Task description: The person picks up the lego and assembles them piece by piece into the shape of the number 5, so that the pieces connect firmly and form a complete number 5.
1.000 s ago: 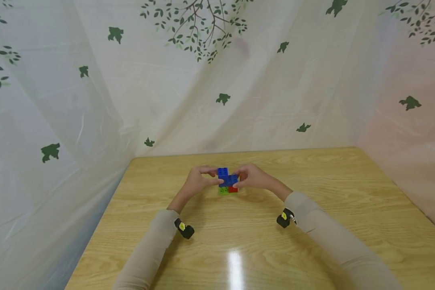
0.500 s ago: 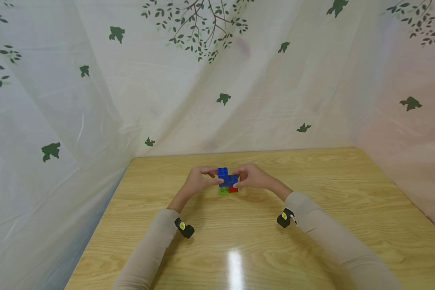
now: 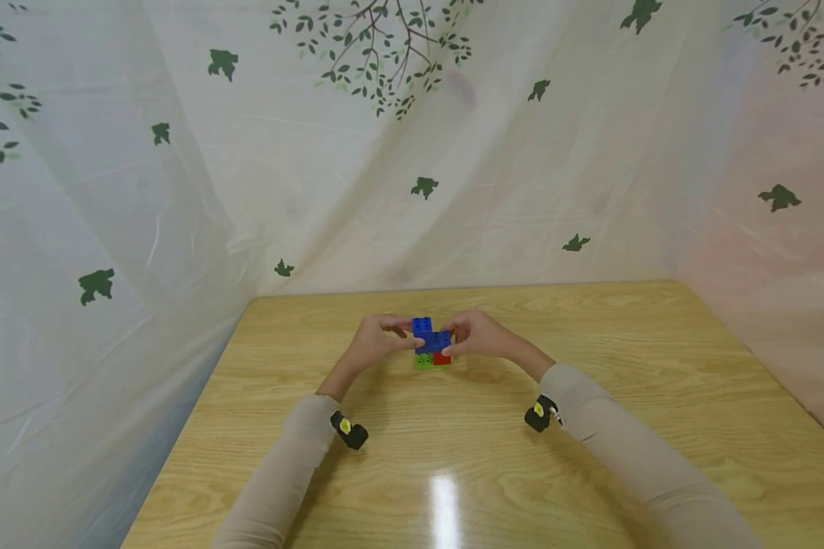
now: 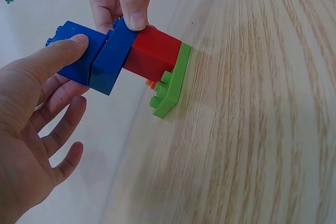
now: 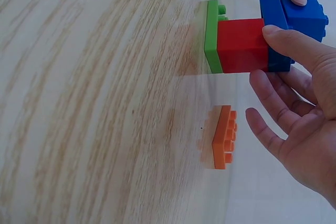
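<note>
A stack of toy building bricks stands on the table between both hands. Its base is a flat green brick (image 5: 211,43), with a red brick (image 5: 241,46) on one end. Across the red one lies a longer blue brick (image 4: 114,53), overhanging the bare green studs. A smaller blue brick (image 3: 422,325) sits on top at the left end, and a thin gap line shows between the two blues. My left hand (image 3: 378,341) pinches that upper brick between thumb and fingers. With thumb in front and fingers behind, my right hand (image 3: 479,334) grips the longer blue brick.
A flat orange brick (image 5: 222,139) lies on the wooden table (image 3: 412,427) beyond my right hand, mostly hidden in the other views. Behind the table hangs a pale curtain (image 3: 343,213) printed with leaves and birds. A black wrist camera (image 3: 539,413) sits on each sleeve.
</note>
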A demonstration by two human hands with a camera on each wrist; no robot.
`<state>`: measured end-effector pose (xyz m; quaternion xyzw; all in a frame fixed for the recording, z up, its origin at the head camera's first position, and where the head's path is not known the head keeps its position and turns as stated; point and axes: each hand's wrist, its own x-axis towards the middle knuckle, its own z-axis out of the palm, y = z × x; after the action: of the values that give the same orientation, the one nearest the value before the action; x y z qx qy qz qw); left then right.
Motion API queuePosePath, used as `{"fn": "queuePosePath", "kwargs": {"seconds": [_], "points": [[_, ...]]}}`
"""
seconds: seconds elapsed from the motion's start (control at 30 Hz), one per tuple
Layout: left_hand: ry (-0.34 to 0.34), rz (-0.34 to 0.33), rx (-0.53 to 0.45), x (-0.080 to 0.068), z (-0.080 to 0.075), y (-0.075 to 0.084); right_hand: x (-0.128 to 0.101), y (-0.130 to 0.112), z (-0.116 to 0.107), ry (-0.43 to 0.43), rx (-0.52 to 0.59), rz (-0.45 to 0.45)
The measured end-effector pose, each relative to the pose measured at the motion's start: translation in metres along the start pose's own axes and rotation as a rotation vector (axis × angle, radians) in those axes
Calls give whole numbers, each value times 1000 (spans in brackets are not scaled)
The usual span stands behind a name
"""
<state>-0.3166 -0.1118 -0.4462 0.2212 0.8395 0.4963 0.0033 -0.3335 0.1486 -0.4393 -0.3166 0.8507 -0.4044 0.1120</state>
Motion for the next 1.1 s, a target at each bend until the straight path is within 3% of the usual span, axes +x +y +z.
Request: {"fn": "queuePosePath", "kwargs": {"seconds": [0.4, 0.73, 1.1], "points": [[-15, 15, 26, 0, 0, 3, 0, 2, 1, 0, 4, 24], [-34, 85, 37, 3, -2, 5, 0, 0, 0, -2, 5, 8], [-22, 65, 69, 2, -1, 8, -1, 0, 0, -10, 16, 2]]}}
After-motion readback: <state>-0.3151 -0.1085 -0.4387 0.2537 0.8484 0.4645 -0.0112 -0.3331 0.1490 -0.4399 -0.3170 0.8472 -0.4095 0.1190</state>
